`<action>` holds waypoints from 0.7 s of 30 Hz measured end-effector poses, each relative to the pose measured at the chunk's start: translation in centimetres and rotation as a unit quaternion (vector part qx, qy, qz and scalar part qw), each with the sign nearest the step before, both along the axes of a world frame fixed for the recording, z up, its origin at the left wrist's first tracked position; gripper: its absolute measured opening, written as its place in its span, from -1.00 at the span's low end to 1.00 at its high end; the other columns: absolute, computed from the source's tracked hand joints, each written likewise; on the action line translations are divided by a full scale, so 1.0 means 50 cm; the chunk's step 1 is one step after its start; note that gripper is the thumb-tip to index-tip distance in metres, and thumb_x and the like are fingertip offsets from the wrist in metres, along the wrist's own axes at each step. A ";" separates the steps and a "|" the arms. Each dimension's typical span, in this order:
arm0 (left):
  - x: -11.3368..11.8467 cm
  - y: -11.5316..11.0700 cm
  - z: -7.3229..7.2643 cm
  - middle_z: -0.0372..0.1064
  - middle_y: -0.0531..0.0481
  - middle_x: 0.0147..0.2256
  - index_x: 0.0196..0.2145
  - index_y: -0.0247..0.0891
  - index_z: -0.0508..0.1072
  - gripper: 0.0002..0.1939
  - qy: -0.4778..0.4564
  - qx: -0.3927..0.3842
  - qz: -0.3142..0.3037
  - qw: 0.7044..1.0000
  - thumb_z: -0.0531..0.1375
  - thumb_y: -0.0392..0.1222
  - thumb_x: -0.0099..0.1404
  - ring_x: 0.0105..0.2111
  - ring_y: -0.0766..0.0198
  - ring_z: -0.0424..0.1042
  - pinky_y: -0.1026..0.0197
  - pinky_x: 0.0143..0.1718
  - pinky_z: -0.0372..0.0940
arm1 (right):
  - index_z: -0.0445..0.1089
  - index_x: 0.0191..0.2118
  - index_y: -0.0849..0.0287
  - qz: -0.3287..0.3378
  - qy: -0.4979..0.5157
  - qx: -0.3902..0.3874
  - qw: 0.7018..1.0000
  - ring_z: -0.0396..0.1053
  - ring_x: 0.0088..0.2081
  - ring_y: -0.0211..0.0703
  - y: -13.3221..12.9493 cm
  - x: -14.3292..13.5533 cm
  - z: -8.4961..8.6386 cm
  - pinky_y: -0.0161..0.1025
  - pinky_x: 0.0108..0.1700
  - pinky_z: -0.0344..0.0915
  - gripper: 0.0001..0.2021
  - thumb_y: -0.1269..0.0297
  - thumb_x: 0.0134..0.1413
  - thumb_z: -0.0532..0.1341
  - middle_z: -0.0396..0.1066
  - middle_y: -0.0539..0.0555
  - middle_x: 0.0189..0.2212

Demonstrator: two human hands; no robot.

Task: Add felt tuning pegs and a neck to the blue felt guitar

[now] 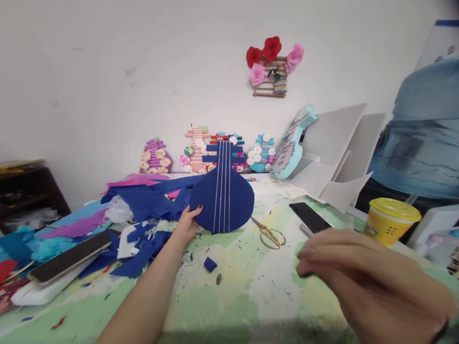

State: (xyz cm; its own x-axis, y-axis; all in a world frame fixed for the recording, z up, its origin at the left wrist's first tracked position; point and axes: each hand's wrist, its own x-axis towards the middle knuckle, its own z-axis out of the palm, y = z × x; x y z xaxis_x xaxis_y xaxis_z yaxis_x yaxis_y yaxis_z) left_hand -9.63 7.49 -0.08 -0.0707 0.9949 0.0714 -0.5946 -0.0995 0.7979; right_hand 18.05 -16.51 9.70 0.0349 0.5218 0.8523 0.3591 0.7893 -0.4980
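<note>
A blue lute-shaped craft (pixel 239 195) with white strings stands upright over the table's middle. My left hand (pixel 189 222) grips its lower left edge, the thumb on the front face and the other fingers hidden behind. On the right, my right hand (pixel 362 273) hovers over the table near the camera, blurred, its fingers drawn together; whether anything is in them is hidden. Gold-handled scissors (pixel 271 236) lie on the table between the craft and my right hand. A small blue scrap (pixel 210 264) lies below the craft.
Blue paper and cloth scraps (pixel 145 199) and a phone on a white box (pixel 72 256) cover the left. A black phone (pixel 309 217), a yellow-lidded tub (pixel 392 221) and a large water bottle (pixel 439 131) are at the right. Decorated crafts (pixel 196 148) line the wall.
</note>
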 end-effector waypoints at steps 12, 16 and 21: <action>0.010 -0.010 0.008 0.53 -0.02 -0.39 -0.25 -0.25 0.49 -0.66 -0.021 0.007 -0.020 1.000 0.31 -0.42 -0.04 -0.46 0.26 0.49 0.19 -0.33 0.41 | 0.54 -0.26 0.12 -0.054 0.160 -0.128 0.977 0.45 -0.20 -0.06 0.358 -0.012 -0.081 -0.08 -0.12 0.36 -0.79 0.36 -0.07 0.23 0.53 0.12 -0.23; 0.013 -0.012 0.009 0.53 -0.02 -0.42 -0.29 -0.26 0.50 -0.72 -0.019 0.003 -0.027 0.999 0.30 -0.42 -0.02 -0.48 0.26 0.49 0.15 -0.31 0.42 | 0.51 -0.15 0.09 -0.006 0.157 -0.138 0.978 0.42 -0.13 -0.06 0.397 -0.043 -0.117 -0.07 -0.06 0.34 -0.70 0.38 -0.09 0.23 0.49 0.11 -0.12; 0.016 -0.022 0.017 0.53 -0.03 -0.41 -0.29 -0.27 0.50 -0.71 -0.016 0.006 -0.038 0.999 0.31 -0.42 -0.04 -0.47 0.26 0.49 0.17 -0.33 0.41 | 0.51 -0.29 0.14 0.054 0.243 -0.170 0.953 0.44 -0.21 -0.09 0.406 -0.052 -0.131 -0.07 -0.02 0.30 -0.80 0.36 -0.14 0.26 0.53 0.07 -0.31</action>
